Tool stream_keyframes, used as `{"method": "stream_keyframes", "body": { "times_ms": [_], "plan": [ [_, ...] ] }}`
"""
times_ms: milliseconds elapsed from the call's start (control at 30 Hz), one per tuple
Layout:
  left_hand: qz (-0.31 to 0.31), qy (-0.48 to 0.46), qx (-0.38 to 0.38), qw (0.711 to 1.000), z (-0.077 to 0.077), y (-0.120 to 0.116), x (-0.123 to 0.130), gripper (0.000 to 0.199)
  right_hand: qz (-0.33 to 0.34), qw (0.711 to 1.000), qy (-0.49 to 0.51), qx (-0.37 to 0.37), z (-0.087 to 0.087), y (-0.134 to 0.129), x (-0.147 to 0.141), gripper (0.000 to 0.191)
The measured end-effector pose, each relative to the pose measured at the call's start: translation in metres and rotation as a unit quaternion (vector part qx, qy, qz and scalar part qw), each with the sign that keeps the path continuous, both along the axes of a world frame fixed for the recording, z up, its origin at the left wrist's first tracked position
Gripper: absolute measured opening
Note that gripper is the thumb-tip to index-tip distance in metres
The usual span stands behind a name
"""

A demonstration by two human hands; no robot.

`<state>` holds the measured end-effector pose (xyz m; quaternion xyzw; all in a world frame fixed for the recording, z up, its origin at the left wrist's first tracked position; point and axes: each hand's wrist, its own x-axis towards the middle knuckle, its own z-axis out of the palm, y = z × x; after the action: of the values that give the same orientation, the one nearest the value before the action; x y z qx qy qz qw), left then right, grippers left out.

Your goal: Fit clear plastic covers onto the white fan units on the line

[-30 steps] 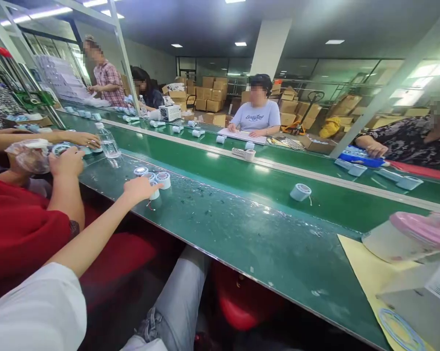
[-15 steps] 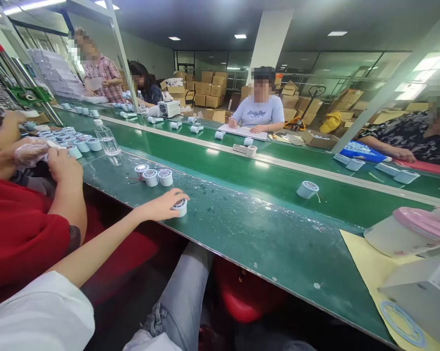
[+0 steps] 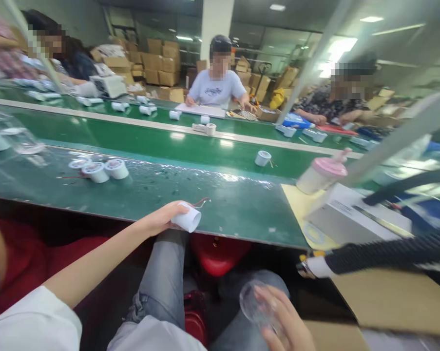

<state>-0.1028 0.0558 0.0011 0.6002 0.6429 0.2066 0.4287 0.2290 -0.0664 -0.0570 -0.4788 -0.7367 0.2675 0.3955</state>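
My left hand point(image 3: 167, 214) is closed around a white cylindrical housing point(image 3: 188, 219), tilted on its side at the table's front edge. Thin red and white wires point(image 3: 204, 201) stick out behind it. Low in the view, over my leg, my right hand point(image 3: 287, 317) grips a clear round plastic cover point(image 3: 252, 298); it is somewhat blurred. Left of my left hand, a small group of similar white housings point(image 3: 116, 169) stands on the green table point(image 3: 150, 195), with wires trailing from it.
Another housing point(image 3: 263, 158) stands on the green belt point(image 3: 146, 134). To the right are a pink-lidded cup point(image 3: 324, 170), a white box point(image 3: 347, 209) and a black corrugated hose point(image 3: 380, 251). A clear bottle point(image 3: 24, 139) is at the left. Co-workers sit across the line.
My left hand has lifted the white housing off the table and tipped it over. My right hand has come into view holding the clear cover. The view has turned right.
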Motion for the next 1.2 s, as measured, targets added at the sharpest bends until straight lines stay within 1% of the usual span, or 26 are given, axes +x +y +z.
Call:
{"method": "stream_keyframes", "body": {
  "times_ms": [33,67,100,167,200,233,267,300,367,400,433,467,500,567,700,800,867,933,1067,1133,1200],
  "plan": [
    [-0.040,-0.047,-0.029,0.998,-0.005,-0.004,0.017,0.055,0.027,0.999,-0.034,0.033,0.001,0.000,-0.006,0.038],
    [-0.075,-0.096,-0.071,0.990,-0.009,-0.007,0.034,0.058,0.037,0.994,-0.080,0.069,0.002,0.001,-0.012,0.043],
    [-0.106,-0.146,-0.127,0.975,-0.014,-0.011,0.051,0.059,0.028,0.987,-0.126,0.100,0.005,0.003,-0.018,0.046],
    [-0.157,-0.230,-0.250,0.927,-0.020,-0.016,0.081,0.057,-0.023,0.970,-0.195,0.142,0.012,0.009,-0.025,0.047],
    [-0.186,-0.254,-0.296,0.902,-0.021,-0.018,0.093,0.055,-0.054,0.962,-0.223,0.148,0.015,0.012,-0.026,0.046],
    [-0.221,-0.259,-0.318,0.885,-0.021,-0.019,0.104,0.052,-0.079,0.955,-0.246,0.146,0.019,0.014,-0.025,0.044],
    [-0.262,-0.242,-0.310,0.881,-0.019,-0.020,0.113,0.047,-0.098,0.950,-0.262,0.135,0.022,0.016,-0.023,0.042],
    [-0.304,-0.213,-0.273,0.888,-0.017,-0.021,0.120,0.042,-0.106,0.949,-0.270,0.121,0.024,0.016,-0.019,0.038],
    [-0.366,-0.137,-0.135,0.911,-0.010,-0.022,0.129,0.031,-0.091,0.960,-0.254,0.079,0.028,0.014,-0.010,0.027],
    [-0.378,-0.100,-0.056,0.919,-0.006,-0.023,0.133,0.026,-0.078,0.967,-0.235,0.053,0.030,0.013,-0.006,0.020],
    [-0.380,-0.074,0.013,0.922,-0.004,-0.024,0.135,0.022,-0.068,0.975,-0.211,0.023,0.031,0.011,-0.002,0.013],
    [-0.378,-0.064,0.066,0.921,-0.003,-0.026,0.137,0.020,-0.062,0.981,-0.186,-0.010,0.032,0.009,0.000,0.009],
    [-0.372,-0.066,0.098,0.921,-0.003,-0.027,0.138,0.018,-0.062,0.985,-0.158,-0.040,0.032,0.007,0.002,0.007],
    [-0.355,-0.092,0.116,0.923,-0.007,-0.029,0.139,0.023,-0.074,0.989,-0.096,-0.079,0.033,0.004,0.002,0.007],
    [-0.337,-0.136,0.107,0.926,-0.024,-0.029,0.140,0.051,-0.114,0.989,0.008,-0.091,0.033,0.003,0.000,0.019],
    [-0.358,-0.145,0.141,0.911,-0.036,-0.027,0.140,0.057,-0.129,0.978,0.090,-0.136,0.034,0.005,0.002,0.022],
    [-0.377,-0.147,0.160,0.900,-0.041,-0.027,0.140,0.062,-0.144,0.962,0.151,-0.176,0.034,0.006,0.005,0.022],
    [-0.390,-0.156,0.144,0.896,-0.044,-0.027,0.140,0.067,-0.159,0.944,0.201,-0.206,0.033,0.008,0.008,0.021],
    [-0.399,-0.235,0.024,0.886,-0.045,-0.032,0.143,0.069,-0.164,0.903,0.290,-0.270,0.031,0.010,0.015,0.025],
    [-0.389,-0.267,-0.027,0.881,-0.044,-0.034,0.145,0.067,-0.162,0.883,0.323,-0.299,0.030,0.009,0.018,0.028],
    [-0.367,-0.286,-0.067,0.882,-0.042,-0.036,0.147,0.066,-0.149,0.875,0.342,-0.307,0.029,0.007,0.021,0.028]
  ]
}}
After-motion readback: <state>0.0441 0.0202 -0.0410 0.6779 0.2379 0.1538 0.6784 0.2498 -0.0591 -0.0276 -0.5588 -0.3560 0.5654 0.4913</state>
